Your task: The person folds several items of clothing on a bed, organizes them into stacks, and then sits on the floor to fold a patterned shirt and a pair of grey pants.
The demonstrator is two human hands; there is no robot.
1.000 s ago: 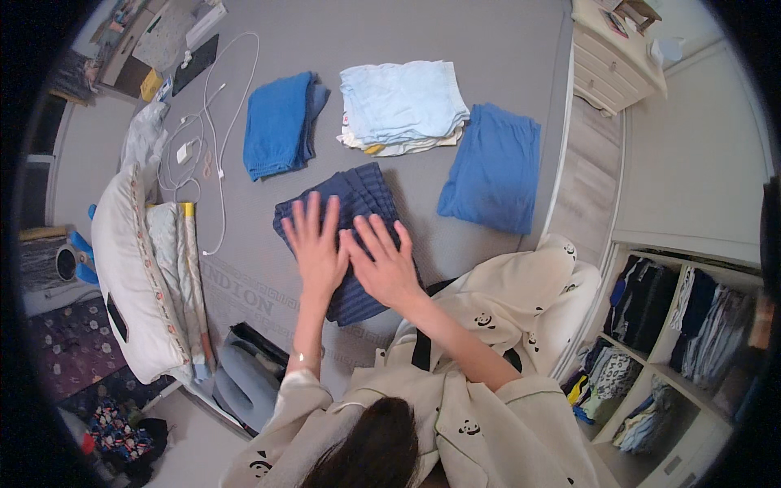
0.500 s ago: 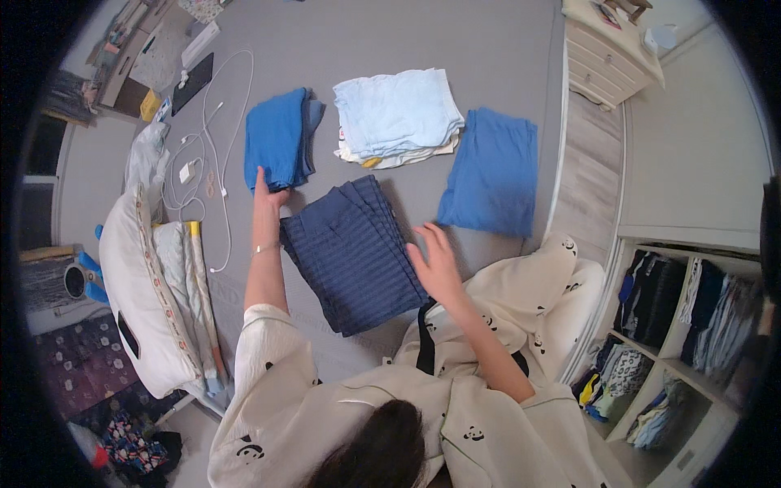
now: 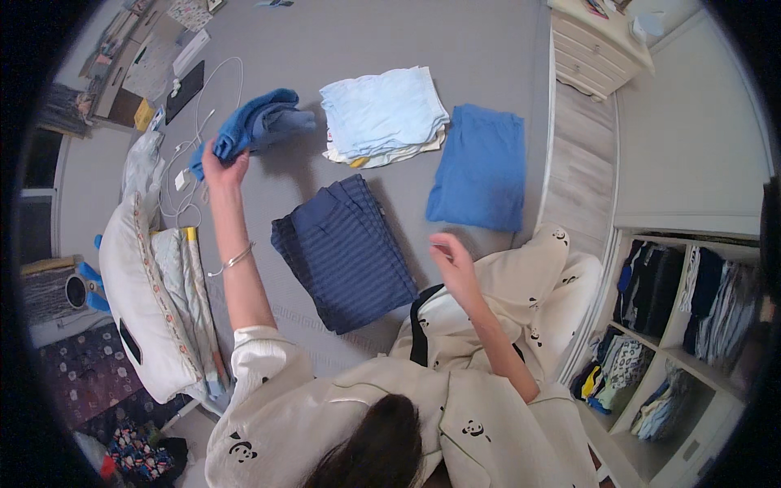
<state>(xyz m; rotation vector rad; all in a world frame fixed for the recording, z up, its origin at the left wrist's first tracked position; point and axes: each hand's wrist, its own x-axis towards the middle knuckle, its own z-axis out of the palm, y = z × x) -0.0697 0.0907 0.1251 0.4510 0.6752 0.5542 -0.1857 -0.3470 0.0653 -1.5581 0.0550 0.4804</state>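
My left hand [image 3: 225, 169] is closed on the near edge of a bundle of folded blue clothes [image 3: 259, 118]. The bundle is lifted and tilted, its layers bending over, at the left of the bed. My right hand [image 3: 458, 272] hovers empty above my lap with loosely curled fingers, just right of a folded navy striped garment [image 3: 346, 256]. That garment lies flat in front of me. Beyond it sits a stack of folded light blue and white clothes [image 3: 384, 114]. To the right of the stack lies a folded mid-blue garment [image 3: 480, 167].
White cables [image 3: 242, 77] and a black tablet-like slab [image 3: 185, 91] lie on the grey bed [image 3: 366, 32] at the left. A white pillow [image 3: 134, 301] leans along the left edge. Open shelves of clothes [image 3: 651, 285] stand at right, a drawer cabinet [image 3: 598, 53] at far right.
My left hand has moved left and slightly away, lifting and tipping the blue clothes, which lay flat before. My right hand has drawn back from the striped garment, fingers curling more.
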